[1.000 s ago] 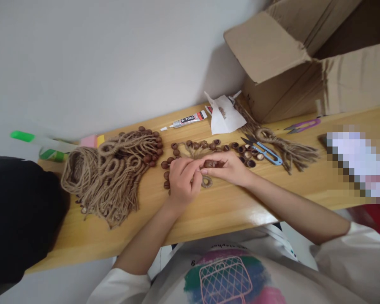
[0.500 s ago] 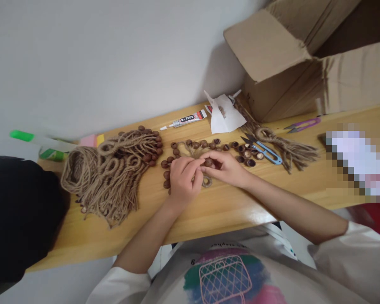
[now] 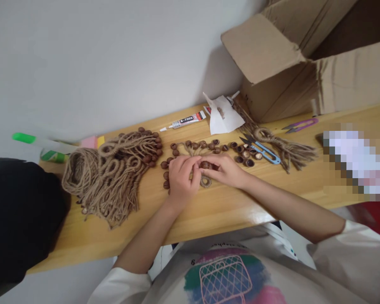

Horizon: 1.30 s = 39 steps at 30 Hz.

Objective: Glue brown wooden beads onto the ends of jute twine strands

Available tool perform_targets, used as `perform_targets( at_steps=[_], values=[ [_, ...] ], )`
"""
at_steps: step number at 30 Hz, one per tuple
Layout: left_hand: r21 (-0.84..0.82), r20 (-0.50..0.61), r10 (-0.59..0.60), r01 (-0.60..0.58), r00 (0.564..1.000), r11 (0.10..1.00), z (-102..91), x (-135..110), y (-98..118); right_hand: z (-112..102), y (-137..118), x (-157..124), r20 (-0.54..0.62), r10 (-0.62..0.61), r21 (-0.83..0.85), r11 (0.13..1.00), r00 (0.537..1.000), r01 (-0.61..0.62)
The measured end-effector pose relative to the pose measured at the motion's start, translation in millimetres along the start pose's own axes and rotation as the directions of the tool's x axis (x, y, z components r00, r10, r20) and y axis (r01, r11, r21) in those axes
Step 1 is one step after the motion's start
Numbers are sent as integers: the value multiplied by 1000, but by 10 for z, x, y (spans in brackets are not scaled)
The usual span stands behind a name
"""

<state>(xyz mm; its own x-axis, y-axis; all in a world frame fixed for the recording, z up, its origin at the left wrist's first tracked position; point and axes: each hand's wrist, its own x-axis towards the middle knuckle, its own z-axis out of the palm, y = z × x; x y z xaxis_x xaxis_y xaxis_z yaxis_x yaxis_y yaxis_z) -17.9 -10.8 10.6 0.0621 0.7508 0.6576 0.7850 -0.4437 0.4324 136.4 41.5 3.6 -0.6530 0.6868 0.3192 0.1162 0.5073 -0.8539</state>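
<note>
Both my hands meet at the middle of the wooden table. My right hand (image 3: 225, 169) is closed with thumb and fingers round a brown nutshell (image 3: 205, 165). Close against it, my left hand (image 3: 184, 178) has its fingers pinched together; what lies between them is hidden. A small wrapped twine loop (image 3: 205, 181) shows just below the fingertips, and strands of twine (image 3: 194, 151) fan out above them. Brown nutshells (image 3: 166, 175) border the left hand and run along the top of the strands. To the right, several open half shells (image 3: 249, 162) lie in a cluster.
Knotted twine hangings (image 3: 120, 185) with shells are piled at left, beside a black object (image 3: 22, 219). Behind lie a glue tube (image 3: 186, 120) and white paper (image 3: 226, 120). Blue snips (image 3: 267, 153), a twine tassel (image 3: 288, 147), purple snips (image 3: 304, 125) and a cardboard box (image 3: 272, 95) occupy the right.
My right fingers have shifted slightly, so more of the nutshell shows. My left fingers have drawn a little closer together. The whole view has moved slightly.
</note>
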Motion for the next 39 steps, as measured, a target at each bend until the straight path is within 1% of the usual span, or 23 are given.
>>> perform_targets(
  at_steps=[3,6,8,9,10,12,14,16,19,25,33,39],
  values=[
    [-20,8,5,-5,1000,1000,-12,1,-10,-11,-3,7,20,14,6,1000,1000,-14],
    [-113,107,51,-39,993,993,-24,0,-22,-25,-32,8,32,33,65,997,999,-35],
    [-196,174,75,-40,982,980,-19,-9,-23,-28,-69,-1,90,26,143,989,996,-39],
    [-227,190,73,-29,979,973,-13,-17,-20,-26,-89,-8,124,6,174,984,992,-27],
    [-243,192,63,-15,979,970,-6,-26,-14,-21,-108,-17,152,-23,187,982,988,-6],
    [-219,164,60,-23,985,975,6,-41,5,1,-135,-38,172,-85,155,986,981,58],
    [-145,121,94,-76,988,986,9,-43,25,35,-145,-58,148,-130,84,989,980,118],
    [-79,90,133,-126,987,989,4,-33,37,69,-142,-74,116,-156,40,988,981,152],
    [-47,81,145,-142,986,989,-5,-14,36,102,-131,-92,91,-144,35,989,985,141],
    [-44,80,134,-131,988,990,-3,-19,10,101,-114,-101,124,-112,64,992,986,104],
    [-17,70,129,-128,989,992,-10,-11,11,94,-164,-95,140,-60,50,997,988,53],
    [-48,67,112,-109,991,993,-1,-32,20,73,-199,-103,140,-80,46,996,987,74]
  ],
)
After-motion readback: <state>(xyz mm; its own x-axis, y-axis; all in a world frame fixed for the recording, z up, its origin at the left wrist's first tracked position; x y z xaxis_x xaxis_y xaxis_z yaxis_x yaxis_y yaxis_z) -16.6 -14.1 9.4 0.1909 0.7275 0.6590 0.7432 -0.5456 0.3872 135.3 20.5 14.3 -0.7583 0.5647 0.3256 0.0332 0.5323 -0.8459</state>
